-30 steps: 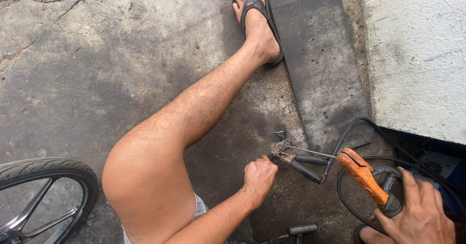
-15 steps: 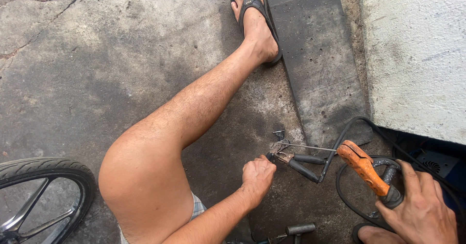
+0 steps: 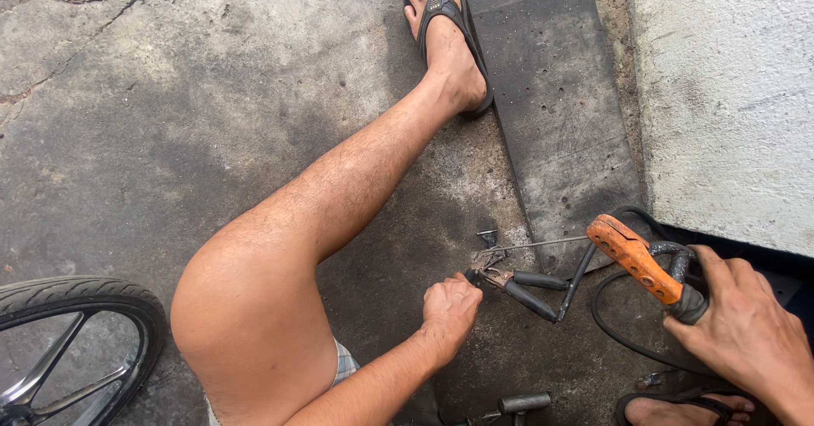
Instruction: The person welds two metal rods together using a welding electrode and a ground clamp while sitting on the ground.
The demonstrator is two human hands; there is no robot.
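Observation:
My left hand (image 3: 450,309) is closed into a fist on the concrete, gripping a small metal piece next to a rusty clamp (image 3: 517,282) with dark handles. My right hand (image 3: 746,328) grips the dark handle of an orange welding electrode holder (image 3: 638,258). A thin rod (image 3: 543,244) runs from the holder's jaw leftward to a small metal part (image 3: 487,238) on the ground near the clamp. A black cable (image 3: 623,333) loops from the holder across the floor. My bare left leg (image 3: 339,214) stretches out ahead, with its foot in a black sandal (image 3: 445,19).
A dark rubber mat strip (image 3: 547,95) lies along a pale concrete slab (image 3: 729,87) on the right. A bicycle wheel (image 3: 72,350) sits at the lower left. A grey hammer head (image 3: 524,404) lies near the bottom edge, and my other sandalled foot (image 3: 678,409) shows at bottom right.
The electrode holder and my right hand have shifted slightly left toward the clamp, bringing the rod tip closer to the small part. My left hand has stayed put.

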